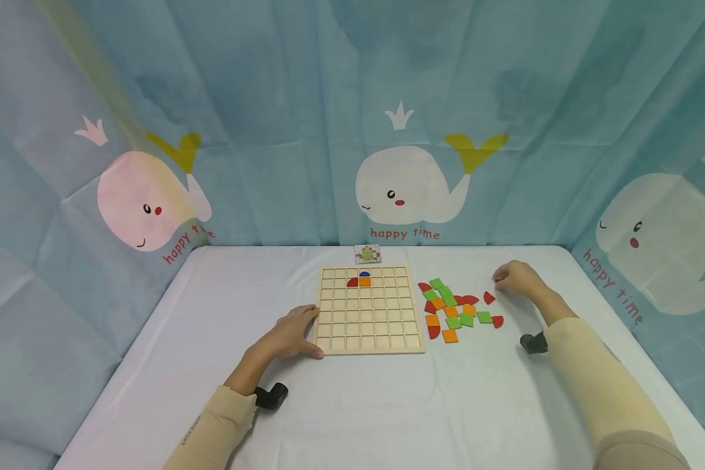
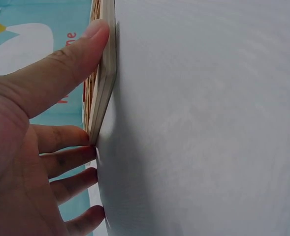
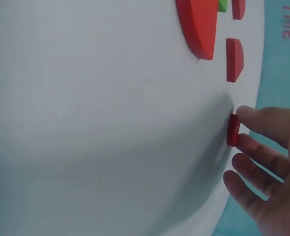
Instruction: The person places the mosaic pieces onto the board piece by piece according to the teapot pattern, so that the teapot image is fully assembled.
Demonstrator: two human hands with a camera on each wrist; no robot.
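Right hand (image 1: 519, 281) pinches red piece (image 3: 233, 131), well right of board (image 1: 369, 316); left hand (image 1: 292, 331), fingers outstretched, touches board's left edge.

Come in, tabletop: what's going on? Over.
Left hand touches wooden board. Right hand pinches red piece. Loose pieces lie between board and right hand.

Left arm (image 1: 220, 418) angled forward and inward; left hand (image 1: 290, 331) has its thumb (image 2: 61, 73) spread from near-straight fingers (image 2: 68, 162). Right arm (image 1: 599, 372) reaches farther forward, right hand (image 1: 519, 279) turned inward, right thumb (image 3: 270, 122) and forefinger (image 3: 263, 151) pinching.
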